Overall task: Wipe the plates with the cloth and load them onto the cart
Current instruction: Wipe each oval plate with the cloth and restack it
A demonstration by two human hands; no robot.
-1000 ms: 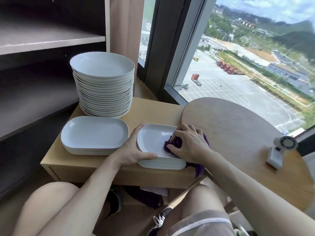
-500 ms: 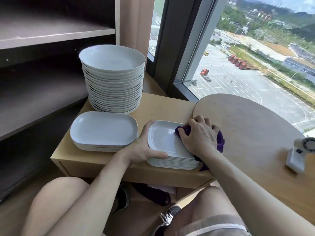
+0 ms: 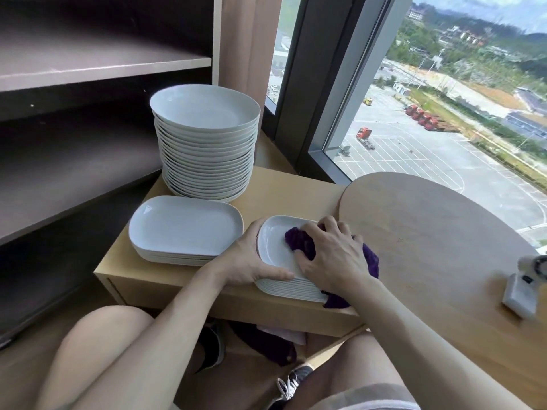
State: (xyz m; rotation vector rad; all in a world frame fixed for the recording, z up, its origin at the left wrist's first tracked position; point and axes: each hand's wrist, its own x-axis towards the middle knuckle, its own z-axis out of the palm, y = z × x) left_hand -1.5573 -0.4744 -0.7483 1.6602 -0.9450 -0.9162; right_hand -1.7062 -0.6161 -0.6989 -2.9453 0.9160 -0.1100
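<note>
The right hand lies with curled fingers over the purple cloth and presses it into the top plate of a small stack of plates. Part of the cloth hangs out under the wrist on the right side. The left hand holds this stack at its left edge: the thumb lies along the near rim and the fingers bend round the far left corner. It seems to be there so that the stack does not slide or turn while the cloth rubs. The stack stands at the near right part of a low wooden cabinet, close to the person's knees, where both arms reach it easily. Just to the left is a stack of oblong plates, and behind that, farther away, a tall pile of round plates. They are sorted by shape, probably to be taken one after another. On the right a round table carries a small white device. On the left is a dark shelf unit. I cannot tell which thing is the cart. I judge that the wiping is in hand and the loading is not yet done, since many plates wait.
</note>
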